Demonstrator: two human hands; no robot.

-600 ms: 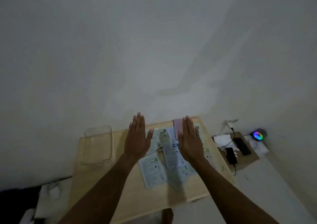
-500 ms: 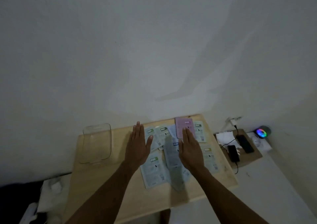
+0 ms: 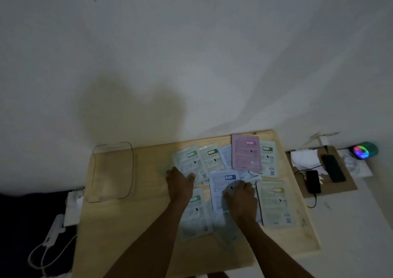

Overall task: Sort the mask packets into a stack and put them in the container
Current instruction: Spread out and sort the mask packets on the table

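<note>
Starting stage only: flat foil mask packets (image 3: 246, 152) lying scattered at frame centre on pale wooden table (image 3: 127, 224). Clear plastic container (image 3: 112, 171) sitting empty, centre-left. Left hand (image 3: 179, 184) pressing pale-green packet (image 3: 187, 164), fingers together. Right hand (image 3: 241, 194) curling on blue-label packet (image 3: 221, 184); whether it is gripping, cannot tell. Stacking, loading remaining.

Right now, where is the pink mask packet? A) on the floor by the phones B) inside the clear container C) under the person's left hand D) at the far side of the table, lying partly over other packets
D: the pink mask packet lies flat at the far edge of the table, overlapping paler packets, well away from the clear container and beyond both the left hand and the right hand.
</note>
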